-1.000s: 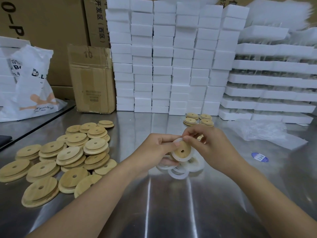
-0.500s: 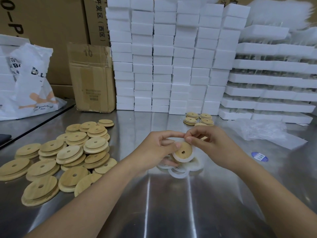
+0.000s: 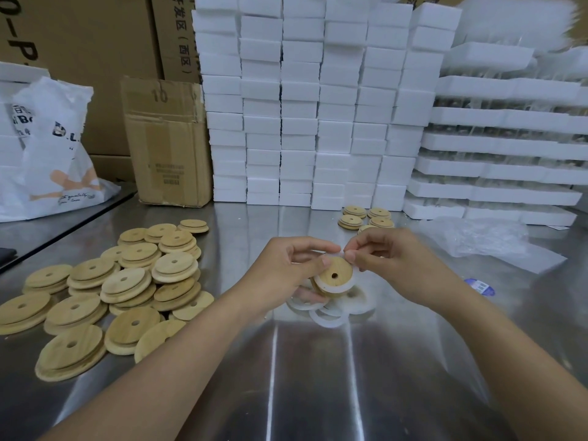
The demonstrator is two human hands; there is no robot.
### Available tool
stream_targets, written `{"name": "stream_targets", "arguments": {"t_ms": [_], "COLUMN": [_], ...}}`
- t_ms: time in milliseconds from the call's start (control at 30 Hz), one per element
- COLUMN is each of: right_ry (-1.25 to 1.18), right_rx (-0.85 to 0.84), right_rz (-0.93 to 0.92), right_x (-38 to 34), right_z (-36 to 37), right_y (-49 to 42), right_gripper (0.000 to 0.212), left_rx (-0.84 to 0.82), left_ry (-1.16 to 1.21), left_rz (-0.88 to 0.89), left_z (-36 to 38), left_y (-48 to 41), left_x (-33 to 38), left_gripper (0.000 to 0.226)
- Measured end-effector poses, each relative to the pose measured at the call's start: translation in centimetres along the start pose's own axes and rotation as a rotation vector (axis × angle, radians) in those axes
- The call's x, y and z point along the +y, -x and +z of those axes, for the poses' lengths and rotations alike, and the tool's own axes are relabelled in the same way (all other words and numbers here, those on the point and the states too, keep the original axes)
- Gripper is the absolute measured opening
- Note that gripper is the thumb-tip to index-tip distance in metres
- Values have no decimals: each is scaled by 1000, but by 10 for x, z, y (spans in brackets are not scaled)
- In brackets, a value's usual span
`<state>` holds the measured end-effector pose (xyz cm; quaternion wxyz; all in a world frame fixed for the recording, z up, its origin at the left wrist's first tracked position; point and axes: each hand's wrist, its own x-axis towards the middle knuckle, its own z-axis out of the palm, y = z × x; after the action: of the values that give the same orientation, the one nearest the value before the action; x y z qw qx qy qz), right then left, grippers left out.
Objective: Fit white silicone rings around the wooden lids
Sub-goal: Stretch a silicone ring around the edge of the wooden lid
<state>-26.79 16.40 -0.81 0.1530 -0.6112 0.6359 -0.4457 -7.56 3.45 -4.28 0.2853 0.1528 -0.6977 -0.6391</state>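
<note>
Holding hand, head view: the left hand [image 3: 288, 268] grips a round wooden lid [image 3: 334, 276] with a small hole through its centre. Its thumb presses on the lid's face and the other fingers curl behind and under it. The lid is tilted, face toward the camera, and held above the worktop.
Fitting hand: the right hand [image 3: 397, 265] pinches a white silicone ring [image 3: 357, 271] between thumb and forefinger at the lid's upper right edge. Its remaining fingers are loosely curled.
Ring on the lid: white shows along the lid's lower and right rim. The fingers cover the top, so whether it is seated all the way round cannot be told.
Loose rings: a small heap of white silicone rings [image 3: 327, 318] lies overlapping on the worktop directly beneath the two hands.
Lids, left: a wide pile of round wooden lids [image 3: 127, 281], many stacked in twos and threes, sits well apart from the hands.
Lids, back: a few small stacks of wooden lids [image 3: 366, 218] stand just beyond the right hand.
Worktop: the shiny stainless steel worktop [image 3: 318, 377] carries everything.
Backdrop: tall columns of white foam blocks [image 3: 302, 106] stand at the rear, with layered white foam trays [image 3: 502, 144] to their right.
Left rear: a worn brown cardboard box [image 3: 165, 144] stands beside a printed white plastic bag [image 3: 54, 154].
Right side: a crumpled clear plastic bag [image 3: 483, 240] lies near a small blue and white label [image 3: 482, 286].
</note>
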Motion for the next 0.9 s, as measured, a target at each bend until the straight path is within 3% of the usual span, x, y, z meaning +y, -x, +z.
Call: {"name": "stream_targets", "arguments": {"t_ms": [267,900], "right_ry": [-4,-51], "right_rx": [-44,-119], "right_rz": [27,55], "right_x": [4,1], "right_z": [-2,-11], "right_y": [0,2], "right_gripper": [17,10], "left_rx": [33,18], "left_ry": [-15,-54], "left_rz": [19,45], "left_z": [-3,-7], "left_y": [-3,-1], "left_x": [-2,10], "left_gripper": [28,24]}}
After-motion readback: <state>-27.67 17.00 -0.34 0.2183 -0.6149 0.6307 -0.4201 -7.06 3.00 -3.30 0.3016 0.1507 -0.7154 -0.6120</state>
